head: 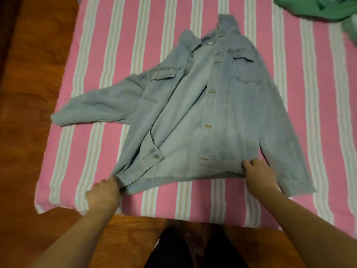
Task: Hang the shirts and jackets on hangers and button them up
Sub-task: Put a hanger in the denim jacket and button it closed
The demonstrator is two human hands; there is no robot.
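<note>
A light blue denim jacket (202, 105) lies front up on a pink and white striped bedspread (108, 45), collar pointing away from me. Its front is unbuttoned and the left panel is folded back, showing the inside. Both sleeves spread outward. My left hand (104, 194) grips the hem at the jacket's lower left corner. My right hand (258, 173) pinches the hem at the lower right, near the button placket. No hanger is in view.
A green garment (316, 6) lies crumpled at the bed's far right corner. A wooden floor (29, 93) runs along the left side and in front of the bed. My dark trouser legs (193, 248) stand against the near edge.
</note>
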